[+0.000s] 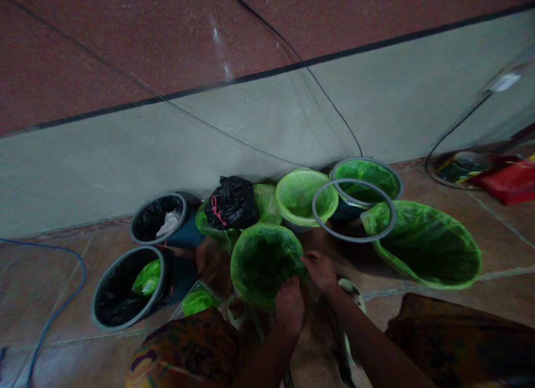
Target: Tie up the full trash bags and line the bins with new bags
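A round bin lined with a green bag (pixel 267 265) stands in front of me, its liner folded over the rim. My left hand (pixel 290 304) is closed on the liner at the near right part of the rim. Just right of it, my right hand (pixel 320 270) pinches the liner's edge at the right side of the rim. A loose grey ring (pixel 354 240) leans between a smaller green-lined bin (pixel 303 195) and a wide green-lined bin (pixel 426 243) on the right. Another green-lined bin (pixel 368 179) with a grey rim stands behind the ring.
A tied black bag (pixel 234 204) sits behind the middle bin. Two black-lined bins (pixel 156 218) (pixel 125 287) stand on the left. A blue hose (pixel 83 271) lies at far left. Cables hang on the wall (pixel 175 154). A red item (pixel 510 179) lies at far right.
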`<state>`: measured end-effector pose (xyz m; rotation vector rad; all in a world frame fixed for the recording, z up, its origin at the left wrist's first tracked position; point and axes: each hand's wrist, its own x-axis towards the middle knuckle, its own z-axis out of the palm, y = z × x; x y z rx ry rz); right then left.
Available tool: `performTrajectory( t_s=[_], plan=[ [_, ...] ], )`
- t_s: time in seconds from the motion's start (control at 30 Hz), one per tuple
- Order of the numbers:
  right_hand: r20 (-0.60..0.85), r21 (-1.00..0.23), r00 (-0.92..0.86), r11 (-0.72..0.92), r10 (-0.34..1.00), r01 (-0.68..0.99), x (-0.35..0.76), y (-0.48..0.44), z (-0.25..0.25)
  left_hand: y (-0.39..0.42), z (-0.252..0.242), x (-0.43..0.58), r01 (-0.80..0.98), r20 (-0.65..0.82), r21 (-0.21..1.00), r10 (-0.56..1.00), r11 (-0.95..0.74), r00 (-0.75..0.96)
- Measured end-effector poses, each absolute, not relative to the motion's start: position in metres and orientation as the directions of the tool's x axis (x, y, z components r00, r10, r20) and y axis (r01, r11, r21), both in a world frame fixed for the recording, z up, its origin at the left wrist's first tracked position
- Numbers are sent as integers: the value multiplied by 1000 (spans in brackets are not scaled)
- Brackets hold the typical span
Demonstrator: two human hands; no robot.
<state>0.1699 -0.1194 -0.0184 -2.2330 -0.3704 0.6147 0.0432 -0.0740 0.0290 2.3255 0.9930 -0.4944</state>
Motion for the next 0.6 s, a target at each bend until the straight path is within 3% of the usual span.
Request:
performTrajectory(
  t_s=[0.23,0.5,0.6],
  plan=[
    [-241,-651,866,-734,439,191,178,-107,-10,-69,26,39,823,-572,329,595,-464,564],
    [-225,-582,849,-765,478,276,176,-99,-11,-70,23,32,804,-573,344,570,-484,588],
    [-177,-628,831,-711,528,318,180,-109,-11,-69,30,28,797,-562,328,574,-507,596]
  ],
)
